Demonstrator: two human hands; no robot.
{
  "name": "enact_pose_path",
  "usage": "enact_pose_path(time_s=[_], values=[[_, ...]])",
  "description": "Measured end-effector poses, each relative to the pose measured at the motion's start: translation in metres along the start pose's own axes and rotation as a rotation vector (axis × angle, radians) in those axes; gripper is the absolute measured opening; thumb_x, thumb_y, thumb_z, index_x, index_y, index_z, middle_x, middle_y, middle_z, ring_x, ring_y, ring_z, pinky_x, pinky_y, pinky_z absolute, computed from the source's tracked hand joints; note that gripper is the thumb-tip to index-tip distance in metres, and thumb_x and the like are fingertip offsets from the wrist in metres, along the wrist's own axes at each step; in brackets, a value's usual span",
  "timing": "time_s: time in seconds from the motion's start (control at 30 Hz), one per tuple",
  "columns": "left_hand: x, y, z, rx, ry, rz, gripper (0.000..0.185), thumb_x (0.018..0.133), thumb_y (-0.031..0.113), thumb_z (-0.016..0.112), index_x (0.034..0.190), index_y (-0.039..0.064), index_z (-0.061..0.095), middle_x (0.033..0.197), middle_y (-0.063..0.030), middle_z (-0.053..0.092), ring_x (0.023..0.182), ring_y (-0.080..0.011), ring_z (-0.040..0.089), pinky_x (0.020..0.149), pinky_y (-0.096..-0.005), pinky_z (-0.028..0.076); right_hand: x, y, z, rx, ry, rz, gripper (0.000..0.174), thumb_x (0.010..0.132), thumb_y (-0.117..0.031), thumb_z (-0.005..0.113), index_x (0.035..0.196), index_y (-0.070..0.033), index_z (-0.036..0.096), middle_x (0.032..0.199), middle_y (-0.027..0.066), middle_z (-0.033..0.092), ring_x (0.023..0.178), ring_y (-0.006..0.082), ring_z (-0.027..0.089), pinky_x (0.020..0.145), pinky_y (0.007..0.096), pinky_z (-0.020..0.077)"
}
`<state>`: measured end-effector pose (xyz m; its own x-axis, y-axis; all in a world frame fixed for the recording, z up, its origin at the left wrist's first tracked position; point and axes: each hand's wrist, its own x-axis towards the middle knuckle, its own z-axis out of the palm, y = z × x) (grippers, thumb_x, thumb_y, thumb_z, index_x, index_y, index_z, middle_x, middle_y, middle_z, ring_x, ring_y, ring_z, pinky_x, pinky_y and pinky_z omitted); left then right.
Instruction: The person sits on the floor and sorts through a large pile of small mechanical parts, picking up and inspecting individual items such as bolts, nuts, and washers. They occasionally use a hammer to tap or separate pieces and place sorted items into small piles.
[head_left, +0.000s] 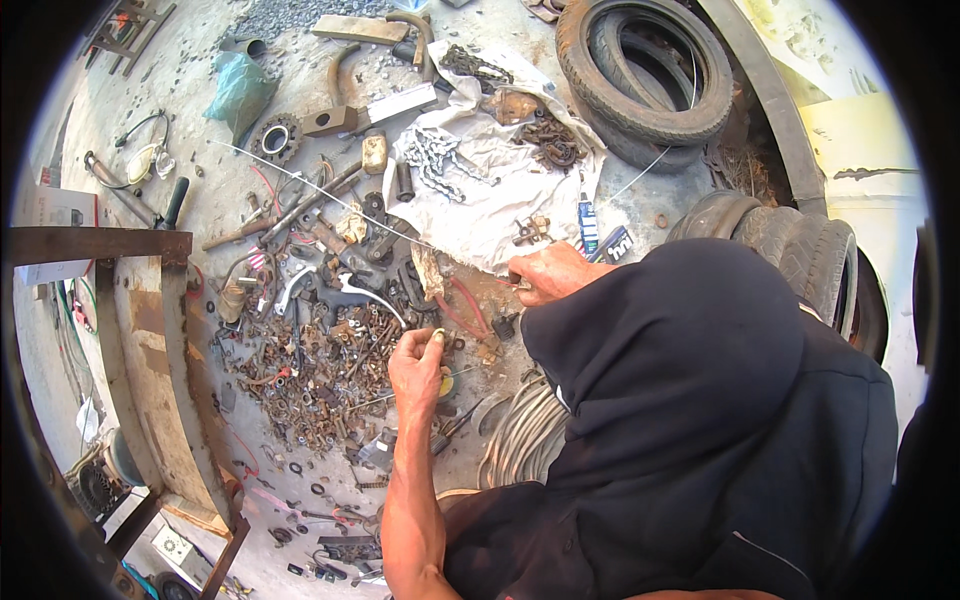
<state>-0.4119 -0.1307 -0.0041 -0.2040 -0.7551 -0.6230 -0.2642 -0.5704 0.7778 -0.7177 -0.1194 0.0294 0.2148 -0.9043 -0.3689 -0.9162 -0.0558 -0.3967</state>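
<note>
My left hand (418, 364), its fingers curled and thumb against them, is over the right edge of a heap of rusty bolts, nuts and small metal parts (322, 382); a small pale spot shows at the thumb tip, and whether anything is pinched there is unclear. At the lower edge of a white cloth (487, 217) is my right hand (551, 274), fingers bent inward. A thin reddish piece shows by its fingertips, but the grip is hidden. Silvery brake levers (375, 296) lie above the heap. A thin white cable (315, 186) stretches across the parts towards the cloth.
Tyres (645, 71) lie at upper right, with more tyres (795, 247) standing below. A chain (442, 161) and blue tube (587, 225) rest on the cloth. Coiled hose (525, 431) is beside my body. A rusty metal frame (176, 360) stands left; a sprocket (276, 139) lies beyond.
</note>
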Motion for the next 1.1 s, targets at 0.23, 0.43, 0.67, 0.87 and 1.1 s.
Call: enact_pose_path(time_s=[0.23,0.43,0.67,0.87,1.1], values=[[0.004,0.003,0.004,-0.052,-0.037,0.05,0.02,0.099,0.018,0.073,0.106,-0.001,0.07,0.071,0.0022,0.062,0.057,-0.0052,0.053,0.05,-0.0251,0.047,-0.005,0.026,-0.032,0.183,0.014,0.278,0.035,0.089,-0.026,0.073,0.115,-0.003,0.067,0.088,0.0153,0.074,0.081,0.0325,0.072,0.072,0.0463,0.0545],[0.003,0.012,0.011,-0.039,-0.049,0.033,0.021,0.1,0.02,0.072,0.108,0.001,0.07,0.076,0.0019,0.066,0.061,-0.0056,0.055,0.052,-0.025,0.048,0.021,0.019,-0.035,1.466,-0.214,0.544,0.052,0.104,-0.038,0.061,0.138,0.002,0.057,0.11,0.0093,0.069,0.093,0.0186,0.069,0.083,0.0348,0.0559],[0.001,0.027,0.011,-0.071,-0.029,0.03,0.02,0.1,0.018,0.071,0.107,0.0,0.071,0.078,0.0,0.069,0.065,-0.0053,0.058,0.057,-0.0242,0.046,0.035,0.011,-0.027,1.667,-0.264,0.499,0.048,0.106,-0.033,0.056,0.138,0.002,0.055,0.123,0.0142,0.066,0.107,0.0234,0.068,0.094,0.038,0.0543],[-0.002,0.016,0.016,0.108,-0.032,0.158,0.029,0.093,0.022,0.071,0.109,-0.002,0.073,0.092,-0.0123,0.076,0.083,-0.0192,0.072,0.076,-0.0356,0.056,0.026,-0.001,-0.023,1.524,-0.364,0.475,0.045,0.1,-0.018,0.058,0.14,0.0,0.053,0.127,0.0162,0.065,0.105,0.023,0.068,0.092,0.0399,0.0549],[-0.018,0.029,0.042,0.094,-0.109,0.378,0.025,0.088,0.024,0.073,0.099,0.001,0.075,0.084,-0.0188,0.075,0.078,-0.0314,0.075,0.071,-0.042,0.057,0.011,-0.028,-0.007,1.116,-0.84,0.154,0.031,0.1,-0.019,0.061,0.124,0.0,0.066,0.098,0.0048,0.071,0.095,0.0165,0.067,0.087,0.0316,0.0507]])
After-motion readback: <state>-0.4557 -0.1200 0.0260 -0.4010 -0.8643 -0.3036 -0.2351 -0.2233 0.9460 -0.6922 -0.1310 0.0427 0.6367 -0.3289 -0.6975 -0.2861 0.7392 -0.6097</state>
